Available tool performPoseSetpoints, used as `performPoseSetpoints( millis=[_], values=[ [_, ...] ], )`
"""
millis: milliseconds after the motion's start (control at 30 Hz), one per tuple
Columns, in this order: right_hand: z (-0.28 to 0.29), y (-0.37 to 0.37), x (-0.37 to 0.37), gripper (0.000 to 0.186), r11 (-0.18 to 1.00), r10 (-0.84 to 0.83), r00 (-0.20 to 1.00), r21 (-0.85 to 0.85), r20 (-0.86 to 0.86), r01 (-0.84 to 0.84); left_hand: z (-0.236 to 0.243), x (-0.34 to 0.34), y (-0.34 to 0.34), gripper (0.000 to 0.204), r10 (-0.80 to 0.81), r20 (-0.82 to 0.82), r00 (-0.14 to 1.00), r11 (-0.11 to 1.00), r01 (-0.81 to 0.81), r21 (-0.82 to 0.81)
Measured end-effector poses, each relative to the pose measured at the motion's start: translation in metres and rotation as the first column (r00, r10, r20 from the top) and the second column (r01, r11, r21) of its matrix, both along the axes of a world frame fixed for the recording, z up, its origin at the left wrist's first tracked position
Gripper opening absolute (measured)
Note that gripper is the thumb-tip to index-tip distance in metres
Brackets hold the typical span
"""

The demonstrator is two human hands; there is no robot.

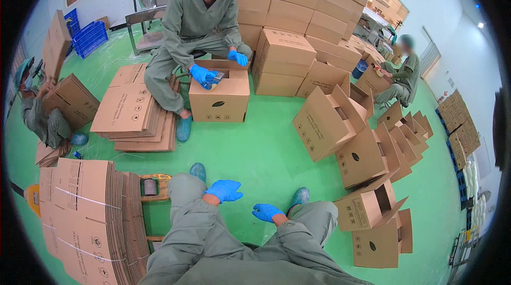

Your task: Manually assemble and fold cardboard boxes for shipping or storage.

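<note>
Blue-gloved left hand and right hand rest apart, empty, above the knees; nearest, the strapped stack of flat brown cardboard cartons could slide if bumped.

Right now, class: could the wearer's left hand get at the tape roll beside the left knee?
Probably yes: the left hand rests empty on the knee, and the tape roll lies uncovered just left of it, nothing between.

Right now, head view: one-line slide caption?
Seated worker's blue-gloved left hand and right hand rest empty over knees, flat cartons stacked alongside.
</note>
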State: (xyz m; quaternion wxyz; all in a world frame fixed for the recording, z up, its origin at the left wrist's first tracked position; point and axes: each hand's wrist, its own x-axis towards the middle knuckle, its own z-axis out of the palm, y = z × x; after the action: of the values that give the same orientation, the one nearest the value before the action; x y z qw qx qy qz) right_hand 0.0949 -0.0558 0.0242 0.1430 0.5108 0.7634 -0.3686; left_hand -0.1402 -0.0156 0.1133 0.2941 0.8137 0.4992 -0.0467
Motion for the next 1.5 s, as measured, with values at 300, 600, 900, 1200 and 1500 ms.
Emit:
performPoseSetpoints(
  millis=[300,600,900,1200,1500],
  values=[
    [-0.002,0.001,0.0,0.049,1.0,-0.004,1.0,0.014,-0.009,0.004,-0.001,0.0,0.002,0.055,-0.018,-0.023,1.0,1.0,0.017,-0.025],
    [0.003,0.0,-0.001,0.049,1.0,-0.008,1.0,0.023,-0.013,0.009,-0.005,-0.002,0.001,0.055,-0.017,0.018,1.0,1.0,0.017,0.021],
    [0.013,0.0,-0.004,0.049,1.0,-0.011,1.0,-0.004,0.009,0.011,-0.003,-0.002,0.001,0.052,0.007,0.006,1.0,1.0,-0.007,0.015],
    [0.011,0.0,-0.003,0.048,1.0,-0.021,1.0,-0.005,-0.008,0.02,-0.001,-0.001,0.002,0.058,-0.016,-0.027,1.0,1.0,0.015,-0.023],
    [0.008,0.0,-0.003,0.049,1.0,-0.009,1.0,-0.003,-0.006,0.009,-0.003,-0.002,0.001,0.056,0.01,-0.011,1.0,1.0,-0.011,-0.026]
  ],
)
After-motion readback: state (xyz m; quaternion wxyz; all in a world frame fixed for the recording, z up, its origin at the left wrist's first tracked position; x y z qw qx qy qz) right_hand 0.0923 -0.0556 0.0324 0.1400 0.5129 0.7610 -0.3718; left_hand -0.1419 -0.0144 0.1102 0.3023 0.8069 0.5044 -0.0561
